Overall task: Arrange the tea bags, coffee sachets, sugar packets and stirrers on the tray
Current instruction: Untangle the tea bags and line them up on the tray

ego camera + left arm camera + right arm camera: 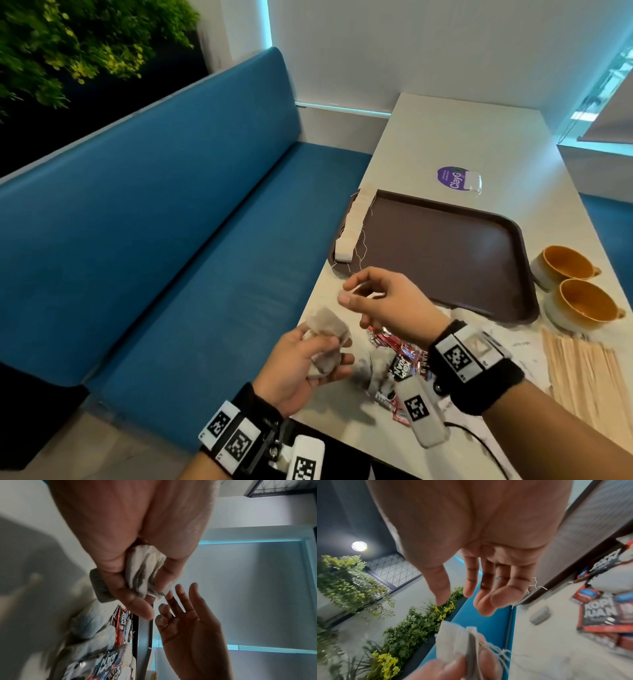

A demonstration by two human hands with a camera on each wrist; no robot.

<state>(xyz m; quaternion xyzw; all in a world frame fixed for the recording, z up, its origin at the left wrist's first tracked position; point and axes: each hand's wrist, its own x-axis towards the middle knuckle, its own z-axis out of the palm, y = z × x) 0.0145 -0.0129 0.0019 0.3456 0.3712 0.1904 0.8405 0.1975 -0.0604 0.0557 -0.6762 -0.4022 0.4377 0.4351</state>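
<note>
My left hand (308, 363) grips a small bunch of grey-white tea bags (327, 346) over the table's left edge; the same tea bags (145, 572) sit between its thumb and fingers. Just above it my right hand (373, 298) hovers with loose, relaxed fingers (481, 588) and holds nothing. The brown tray (445, 253) lies beyond both hands, with a row of tea bags (352, 226) laid along its left rim. Red and black coffee sachets (400, 359) are heaped on the table under my right wrist. Wooden stirrers (582, 373) lie in a pile at the right.
Two cups with orange insides (575, 287) stand right of the tray. A purple round sticker with a tea bag on it (459, 178) is behind the tray. A blue bench (171, 240) runs along the table's left side.
</note>
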